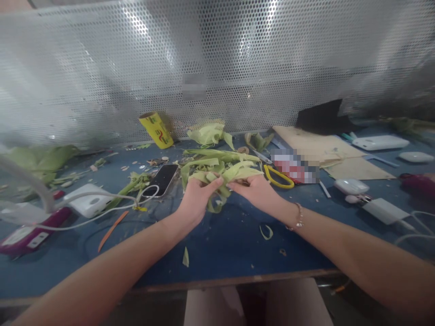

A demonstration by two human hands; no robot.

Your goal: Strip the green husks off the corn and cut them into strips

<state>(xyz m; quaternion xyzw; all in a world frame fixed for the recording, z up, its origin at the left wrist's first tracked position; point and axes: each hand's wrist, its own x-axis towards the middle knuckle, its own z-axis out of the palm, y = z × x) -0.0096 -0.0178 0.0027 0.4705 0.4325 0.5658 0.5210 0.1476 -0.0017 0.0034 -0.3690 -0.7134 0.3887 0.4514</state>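
Pale green leafy strips [220, 159] lie in a loose heap at the middle of the blue table. At the heap's near edge, my left hand [203, 192] pinches part of the green strips between thumb and fingers. Close beside it on the right, my right hand [253, 188] is also closed on the strips, its thumb pointing toward the left hand. A curled strip hangs below the left fingertips. Behind the heap sits a crumpled light green leaf bundle [209, 134] against the perforated panel.
Left of my hands are a phone [165, 180], a white cable, a power strip [34, 235] and a yellow roll [157, 130]. Yellow-handled scissors [278, 177], brown paper [316, 145] and a white adapter [385, 210] lie to the right.
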